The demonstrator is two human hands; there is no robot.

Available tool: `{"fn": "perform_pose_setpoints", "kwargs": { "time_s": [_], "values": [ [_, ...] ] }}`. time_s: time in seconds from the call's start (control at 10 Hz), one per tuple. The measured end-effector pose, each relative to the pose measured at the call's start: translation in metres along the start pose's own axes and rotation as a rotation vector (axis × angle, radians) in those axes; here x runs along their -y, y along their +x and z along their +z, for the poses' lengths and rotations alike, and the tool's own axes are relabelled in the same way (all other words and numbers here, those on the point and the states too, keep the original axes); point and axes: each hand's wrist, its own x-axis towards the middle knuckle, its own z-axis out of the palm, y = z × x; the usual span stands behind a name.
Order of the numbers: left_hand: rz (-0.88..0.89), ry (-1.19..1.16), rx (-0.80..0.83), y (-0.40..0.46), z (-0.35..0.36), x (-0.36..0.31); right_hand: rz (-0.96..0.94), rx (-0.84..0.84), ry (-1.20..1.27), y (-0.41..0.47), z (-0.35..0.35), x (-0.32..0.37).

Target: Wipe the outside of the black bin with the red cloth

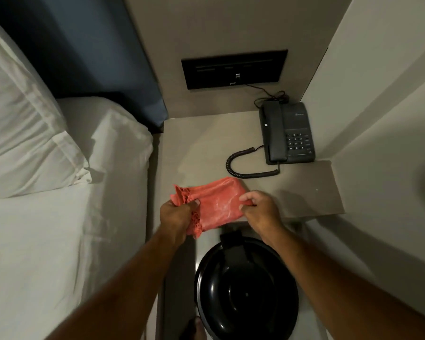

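Holding the red cloth (216, 204) stretched over the desk's (304, 192) front edge, left hand (176, 218) and right hand (261, 209) each pinch an end; wiping the black bin (245, 290) below seems not begun; next, lower the cloth to its outside

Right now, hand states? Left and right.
Left hand: closed, gripping the red cloth at its left end.
Right hand: closed, pinching the cloth's right end.

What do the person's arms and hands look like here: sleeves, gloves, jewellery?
Both forearms are bare right to the frame's bottom edge; no sleeves show. The left hand and right hand wear no gloves. No watch, bracelet or ring is visible on wrists or fingers, though the dim, soft image could hide something small.
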Motion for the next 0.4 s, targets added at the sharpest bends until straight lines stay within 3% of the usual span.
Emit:
{"fn": "perform_pose_setpoints", "kwargs": {
  "time_s": [0.2,0.3,0.4],
  "values": [
    [0.095,0.122,0.074,0.041,-0.016,-0.011,0.144,0.234,-0.026,0.012,0.022,0.001],
    [0.239,0.402,0.092,0.04,-0.031,-0.027,0.04,0.241,-0.308,-0.001,0.018,0.023],
    [0.492,0.671,0.037,0.004,-0.05,-0.056,-0.169,0.084,-0.57,-0.028,0.007,0.063]
  ]
}}
